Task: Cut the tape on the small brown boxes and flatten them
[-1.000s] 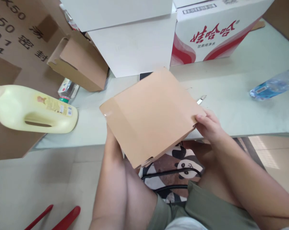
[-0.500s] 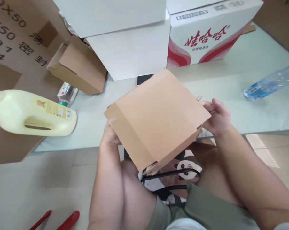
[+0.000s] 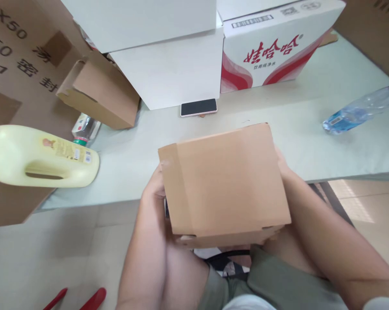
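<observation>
A brown cardboard box [image 3: 225, 185] is held over my lap, close to the front edge of the table, its broad flat panel facing up towards me. My left hand [image 3: 155, 183] grips the box's left side, with the fingertips hidden behind it. On the right, my right hand [image 3: 281, 162] is at the box's far right side, mostly covered by the cardboard. Slots and folded tabs show along the near lower edge of the box.
A phone [image 3: 199, 107] lies before white cartons [image 3: 168, 69] and a red-and-white carton [image 3: 272, 56]. Left are a pale yellow jug [image 3: 52, 155], a small bottle [image 3: 86, 129] and another cardboard box [image 3: 100, 92]. A water bottle [image 3: 356, 112] lies right on the table [image 3: 126, 172].
The box has turned to sit squarer to me and come lower, nearer my lap, uncovering the phone. My right hand has closed in from beside the corner to the box's right side.
</observation>
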A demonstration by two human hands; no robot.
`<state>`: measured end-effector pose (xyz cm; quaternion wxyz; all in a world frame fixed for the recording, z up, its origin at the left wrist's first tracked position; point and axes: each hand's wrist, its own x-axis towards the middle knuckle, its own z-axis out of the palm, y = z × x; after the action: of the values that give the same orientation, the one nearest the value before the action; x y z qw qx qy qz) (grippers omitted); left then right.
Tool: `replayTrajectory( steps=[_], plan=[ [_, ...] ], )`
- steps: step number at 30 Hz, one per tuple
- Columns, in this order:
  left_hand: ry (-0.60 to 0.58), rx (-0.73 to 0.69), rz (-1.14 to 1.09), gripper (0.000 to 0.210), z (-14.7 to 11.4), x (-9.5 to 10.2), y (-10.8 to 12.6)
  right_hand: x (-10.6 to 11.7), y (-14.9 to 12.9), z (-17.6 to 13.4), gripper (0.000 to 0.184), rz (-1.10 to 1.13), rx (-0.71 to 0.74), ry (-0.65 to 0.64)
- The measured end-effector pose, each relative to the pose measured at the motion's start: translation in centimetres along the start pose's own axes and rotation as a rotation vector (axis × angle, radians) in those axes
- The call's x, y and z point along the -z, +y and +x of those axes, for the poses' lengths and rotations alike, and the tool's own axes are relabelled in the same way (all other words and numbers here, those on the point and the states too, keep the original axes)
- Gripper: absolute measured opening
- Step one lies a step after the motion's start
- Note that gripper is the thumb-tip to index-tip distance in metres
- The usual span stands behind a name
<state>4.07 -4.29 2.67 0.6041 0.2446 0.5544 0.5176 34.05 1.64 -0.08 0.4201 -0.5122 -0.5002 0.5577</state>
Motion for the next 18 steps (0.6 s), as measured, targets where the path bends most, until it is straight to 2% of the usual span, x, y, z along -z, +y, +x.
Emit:
replayTrajectory(
  steps=[3,6,9,11,14,18],
  plan=[
    [-0.059,-0.001,0.051,0.032,0.1,-0.2,0.2,-0.3,-1.0,-0.6,0.031,0.151,-0.158,0.037],
    [-0.025,-0.034,0.071,0.037,0.6,-0.2,0.0,-0.7,-1.7,-0.5,0.033,0.238,-0.276,0.017],
    [0.035,-0.034,0.084,0.033,1.2,0.2,-0.3,-0.5,-2.1,-0.2,0.051,0.274,-0.257,-0.132],
    [0.059,-0.023,0.091,0.031,1.4,0.6,-0.3,-0.5,-2.0,-0.1,0.052,0.254,-0.228,-0.223],
    [0.035,-0.003,0.052,0.034,1.2,1.1,-0.1,-0.9,-1.3,0.1,0.051,0.214,-0.22,-0.246],
    [-0.077,0.011,-0.104,0.047,0.7,1.1,0.1,-2.0,-0.3,0.4,0.044,0.271,-0.129,-0.18]
  ],
)
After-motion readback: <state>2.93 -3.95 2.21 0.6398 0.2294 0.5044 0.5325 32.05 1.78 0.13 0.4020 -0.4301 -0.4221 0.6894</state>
